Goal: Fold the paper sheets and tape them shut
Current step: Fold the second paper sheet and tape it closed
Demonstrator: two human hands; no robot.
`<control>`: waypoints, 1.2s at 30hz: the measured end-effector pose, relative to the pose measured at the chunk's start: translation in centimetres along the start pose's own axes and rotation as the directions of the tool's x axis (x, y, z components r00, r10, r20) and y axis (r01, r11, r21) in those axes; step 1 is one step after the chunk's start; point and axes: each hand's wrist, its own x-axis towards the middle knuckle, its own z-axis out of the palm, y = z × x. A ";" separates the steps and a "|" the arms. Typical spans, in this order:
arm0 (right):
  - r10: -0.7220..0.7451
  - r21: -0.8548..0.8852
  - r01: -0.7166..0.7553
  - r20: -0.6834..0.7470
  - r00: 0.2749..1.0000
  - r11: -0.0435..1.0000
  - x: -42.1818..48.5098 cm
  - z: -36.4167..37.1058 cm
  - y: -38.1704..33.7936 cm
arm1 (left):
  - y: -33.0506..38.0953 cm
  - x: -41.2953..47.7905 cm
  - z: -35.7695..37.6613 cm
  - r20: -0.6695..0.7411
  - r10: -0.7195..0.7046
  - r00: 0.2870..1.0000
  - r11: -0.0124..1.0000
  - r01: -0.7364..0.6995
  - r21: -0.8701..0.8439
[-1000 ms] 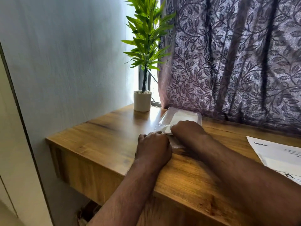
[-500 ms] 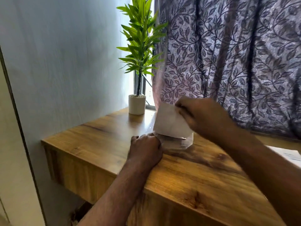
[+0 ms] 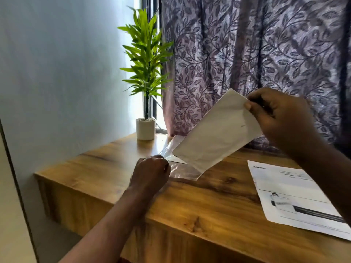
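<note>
Right hand (image 3: 281,118): thumb and fingers pinch the upper corner of the white sheet (image 3: 214,133), which hangs tilted above the surface (image 3: 209,205). A second ago both hands lay low on the clear plastic sleeve (image 3: 182,172). The sheet has since been drawn out, up toward 1 o'clock. Left hand (image 3: 152,171): fingers curled onto the sleeve's edge at 9 o'clock, holding it down. The printed sheet (image 3: 296,198) lies flat at 4 o'clock. Judgement: sheet freed, but folding and taping not yet begun.
</note>
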 end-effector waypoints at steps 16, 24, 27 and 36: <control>0.090 -0.011 -0.093 -0.167 0.982 0.996 -3.4 -9.5 5.2 | 22.9 10.3 -7.4 -0.322 0.169 0.932 0.395 -0.363 -0.844; 0.553 0.411 -0.561 0.152 0.819 0.718 -8.8 -10.3 12.0 | 28.8 12.0 -7.6 -0.214 -0.063 0.975 0.163 -0.201 -0.966; 0.562 0.211 -0.613 0.256 0.787 0.762 -10.2 -10.0 15.2 | 29.6 12.7 -7.6 -0.017 -0.199 0.980 -0.179 -0.054 -0.982; 0.723 0.521 -0.794 0.411 0.555 0.313 -12.4 -10.7 19.9 | 22.5 11.7 -2.6 0.336 -0.315 0.888 -0.323 0.233 -0.917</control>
